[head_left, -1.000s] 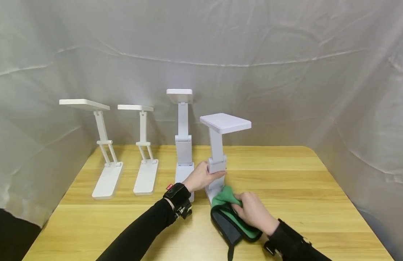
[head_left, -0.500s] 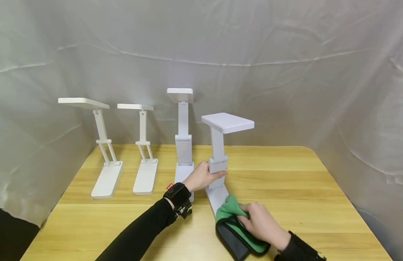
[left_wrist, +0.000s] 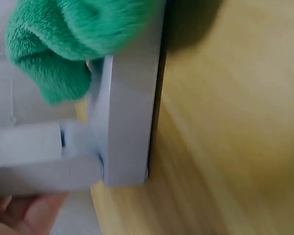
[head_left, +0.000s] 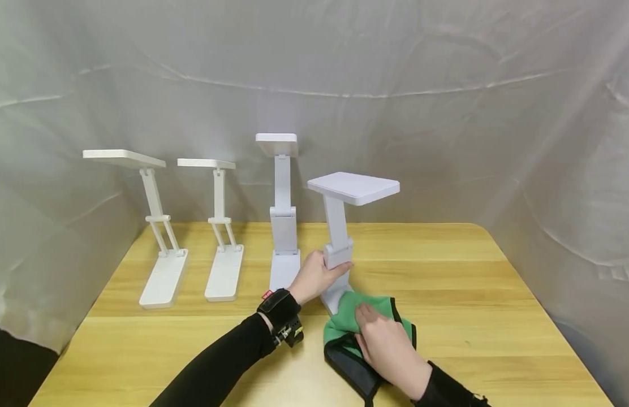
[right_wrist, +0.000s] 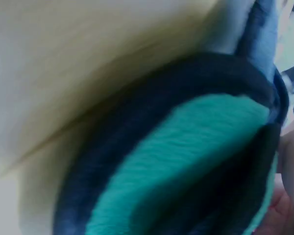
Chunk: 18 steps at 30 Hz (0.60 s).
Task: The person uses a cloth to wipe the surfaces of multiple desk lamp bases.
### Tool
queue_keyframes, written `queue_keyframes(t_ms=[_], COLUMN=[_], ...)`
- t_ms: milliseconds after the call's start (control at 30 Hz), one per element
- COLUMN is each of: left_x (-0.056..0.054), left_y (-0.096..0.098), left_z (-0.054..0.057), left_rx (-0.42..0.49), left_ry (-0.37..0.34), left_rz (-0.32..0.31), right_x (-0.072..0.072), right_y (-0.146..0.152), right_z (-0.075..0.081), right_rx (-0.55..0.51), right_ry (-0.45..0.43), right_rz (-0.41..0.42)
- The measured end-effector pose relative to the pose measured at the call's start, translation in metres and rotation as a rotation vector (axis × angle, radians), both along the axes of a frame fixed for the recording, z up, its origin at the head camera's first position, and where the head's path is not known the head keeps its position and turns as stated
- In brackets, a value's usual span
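Note:
A white folding desk lamp (head_left: pixel 352 188) stands right of centre in the head view, its flat head level above a jointed arm. My left hand (head_left: pixel 314 278) grips the lower arm of this lamp, thumb across the front. Over the lamp's base (left_wrist: pixel 130 122) lies a green plush cloth (head_left: pixel 345 321) with black edging and a dark grey back. My right hand (head_left: pixel 391 346) holds the bunched cloth against the base, hiding the base's near end. In the right wrist view the cloth's folded edge (right_wrist: pixel 196 132) fills much of the picture, blurred.
Close to the left hand stands a second white lamp (head_left: pixel 284 232). Two more slim white lamps, a middle one (head_left: pixel 224 271) and a far-left one (head_left: pixel 164 280), stand on the wooden table (head_left: pixel 447 271). A grey fabric sheet (head_left: pixel 314 62) hangs behind and around the table.
The right hand slid the cloth toward the near end of the base, then back up it; the cloth now spreads wider. The left hand keeps its grip. The view has shifted slightly.

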<state>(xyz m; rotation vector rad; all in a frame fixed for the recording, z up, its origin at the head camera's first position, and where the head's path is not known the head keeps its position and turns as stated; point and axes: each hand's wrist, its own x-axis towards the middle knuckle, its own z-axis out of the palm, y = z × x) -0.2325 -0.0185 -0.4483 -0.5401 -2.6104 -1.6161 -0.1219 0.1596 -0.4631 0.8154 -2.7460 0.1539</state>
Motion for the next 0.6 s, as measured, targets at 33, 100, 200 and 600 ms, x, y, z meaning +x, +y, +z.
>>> queue_keyframes(t_ms=[33,100,200,600], left_x=[0.001,0.002,0.004,-0.002], left_y=[0.002,0.007,0.011,-0.004], left_z=[0.0,-0.002,-0.002,0.007], left_rx=[0.013,0.024,0.011,-0.222], left_ry=[0.015,0.047,0.069,-0.06], left_rz=[0.025,0.071,0.121,-0.16], right_x=[0.002,0.002,-0.006,-0.043], right_y=[-0.002,-0.003,0.002,0.037], right_z=[0.001,0.0,-0.004,-0.006], right_rx=[0.014,0.032,0.043,0.018], right_ry=[-0.002,-0.001,0.002,0.021], right_rz=[0.012,0.033,0.032,-0.074])
